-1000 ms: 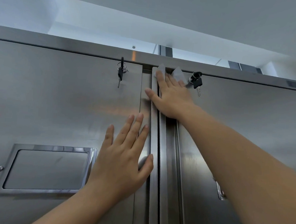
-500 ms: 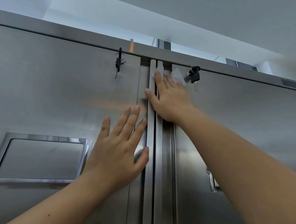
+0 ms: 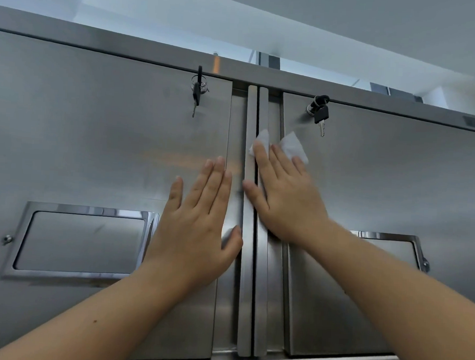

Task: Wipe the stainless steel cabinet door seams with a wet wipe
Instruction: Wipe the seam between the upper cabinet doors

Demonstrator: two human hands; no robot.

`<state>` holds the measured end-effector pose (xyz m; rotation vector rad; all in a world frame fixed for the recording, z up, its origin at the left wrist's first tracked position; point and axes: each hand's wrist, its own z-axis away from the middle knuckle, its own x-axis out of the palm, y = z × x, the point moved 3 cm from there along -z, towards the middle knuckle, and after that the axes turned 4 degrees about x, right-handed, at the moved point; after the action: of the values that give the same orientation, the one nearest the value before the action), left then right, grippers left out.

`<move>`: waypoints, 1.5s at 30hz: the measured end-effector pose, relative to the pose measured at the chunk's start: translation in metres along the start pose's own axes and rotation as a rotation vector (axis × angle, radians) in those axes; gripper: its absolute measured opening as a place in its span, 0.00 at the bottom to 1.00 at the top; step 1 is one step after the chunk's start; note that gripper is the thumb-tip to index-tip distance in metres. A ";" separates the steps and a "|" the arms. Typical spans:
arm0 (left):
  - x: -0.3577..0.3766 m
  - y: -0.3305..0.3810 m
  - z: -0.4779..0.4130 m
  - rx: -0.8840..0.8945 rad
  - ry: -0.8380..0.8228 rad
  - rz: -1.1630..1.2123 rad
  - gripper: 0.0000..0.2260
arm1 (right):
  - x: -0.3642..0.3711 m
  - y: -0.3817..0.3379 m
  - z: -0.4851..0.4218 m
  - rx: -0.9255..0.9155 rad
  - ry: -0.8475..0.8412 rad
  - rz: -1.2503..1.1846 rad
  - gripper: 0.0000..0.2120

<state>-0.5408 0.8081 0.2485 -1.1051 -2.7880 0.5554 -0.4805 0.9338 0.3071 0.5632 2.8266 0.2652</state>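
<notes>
1. My right hand [image 3: 288, 199], fingers flat, presses the wipe [image 3: 292, 145] on the seam [image 3: 250, 292]; the wipe pokes out at its 12 o'clock.
2. It has slid down from the top; I judge the upper seam done.
3. My left hand [image 3: 197, 227] lies flat on the door [image 3: 94, 143], holding nothing.

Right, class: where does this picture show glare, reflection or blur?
Head view: orange glare smears the left door and top rail; the left hand mirrors dimly in the steel by its thumb; the wipe is sharp; the upper right corner is soft.
</notes>
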 end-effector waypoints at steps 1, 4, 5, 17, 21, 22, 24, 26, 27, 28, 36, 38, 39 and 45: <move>0.000 -0.001 0.001 0.013 0.001 -0.010 0.31 | -0.002 0.003 -0.013 0.011 -0.004 0.006 0.30; 0.000 -0.004 0.003 0.059 0.007 -0.035 0.31 | -0.004 0.005 -0.046 0.088 0.001 -0.027 0.29; 0.000 -0.005 0.003 0.070 0.013 -0.041 0.30 | -0.003 0.002 -0.049 0.102 0.015 -0.049 0.28; -0.001 -0.004 0.006 0.052 0.016 -0.015 0.28 | 0.009 -0.014 0.036 0.050 0.026 -0.042 0.29; -0.001 -0.005 0.007 0.052 0.014 -0.009 0.28 | 0.005 -0.009 -0.003 0.101 0.020 -0.076 0.28; -0.001 -0.005 0.007 0.052 0.016 -0.008 0.28 | 0.005 -0.010 -0.005 0.110 0.026 -0.083 0.28; 0.000 -0.005 0.009 0.055 0.018 -0.007 0.27 | 0.007 -0.012 0.005 0.115 0.036 -0.088 0.28; 0.000 -0.005 0.010 0.054 0.012 -0.005 0.27 | 0.010 -0.016 0.026 0.105 0.046 -0.092 0.28; 0.000 -0.005 0.010 0.048 0.001 -0.001 0.28 | 0.011 -0.019 0.038 0.098 0.048 -0.104 0.28; 0.000 -0.005 0.010 0.040 -0.013 0.004 0.28 | 0.011 -0.023 0.052 0.094 0.050 -0.124 0.28; 0.000 -0.005 0.011 0.023 -0.076 0.027 0.30 | 0.010 -0.021 0.060 0.098 -0.034 -0.032 0.30; -0.001 -0.004 0.011 0.029 -0.071 0.036 0.29 | 0.007 -0.018 0.036 0.122 -0.024 -0.032 0.29; 0.000 -0.004 0.011 0.029 -0.069 0.039 0.29 | 0.008 -0.018 0.030 0.135 -0.021 -0.036 0.29; -0.001 -0.004 0.011 0.024 -0.084 0.048 0.29 | 0.016 -0.035 0.091 0.134 0.004 -0.144 0.29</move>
<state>-0.5452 0.8015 0.2400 -1.1726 -2.8240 0.6540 -0.4817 0.9200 0.2091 0.3824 2.8863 0.0499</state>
